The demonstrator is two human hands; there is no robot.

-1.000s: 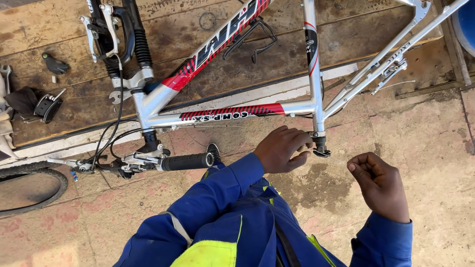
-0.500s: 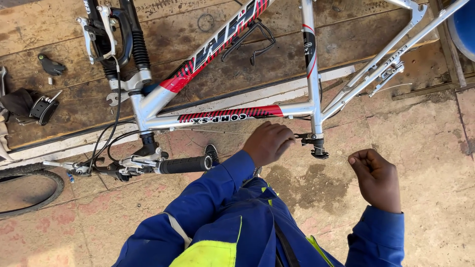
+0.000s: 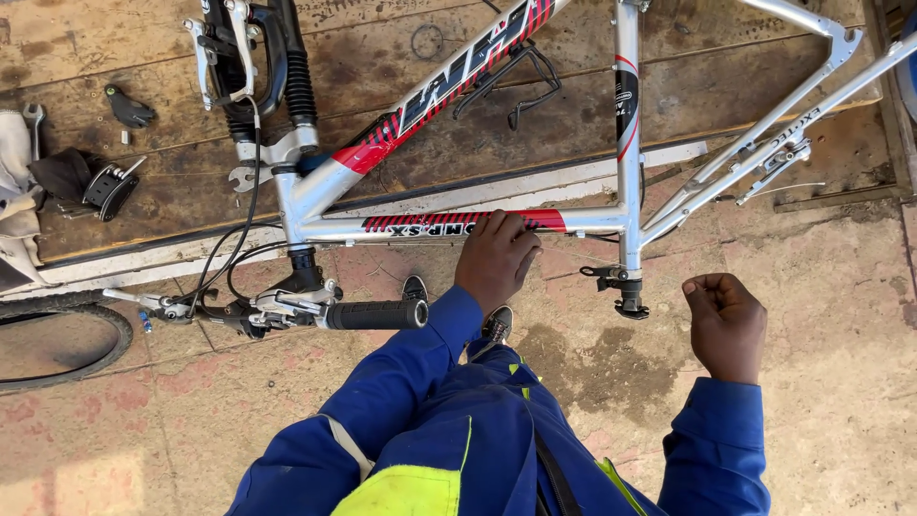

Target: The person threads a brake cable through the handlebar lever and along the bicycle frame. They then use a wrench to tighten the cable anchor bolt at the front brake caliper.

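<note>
A: Where the largest item is concerned, what is seen?

B: A silver bicycle frame (image 3: pixel 626 143) with red and black markings is seen upside down, spanning a wooden platform (image 3: pixel 115 38) and a concrete floor (image 3: pixel 841 344). The seat tube is pointed toward the viewer, ending in a black clamp (image 3: pixel 626 287).

A: How is the left hand positioned?

B: The left hand (image 3: pixel 495 256) is laid on the horizontal tube of the frame, just beside the red-striped section, with the fingers curled over the tube. A blue sleeve (image 3: pixel 392 382) is worn.

A: And the right hand?

B: The right hand (image 3: pixel 726 320) is held apart from the frame, near the clamp, curled into a loose fist. Whether anything is enclosed in it cannot be told.

A: What smaller items are present?

B: A tyre (image 3: pixel 57 339) is seen at the left edge. A handlebar with a black grip (image 3: pixel 374 314) is lying below the head tube. A black suspension fork (image 3: pixel 277 67) is lying on the platform. A small spanner (image 3: pixel 241 178) is placed beside the fork.
</note>
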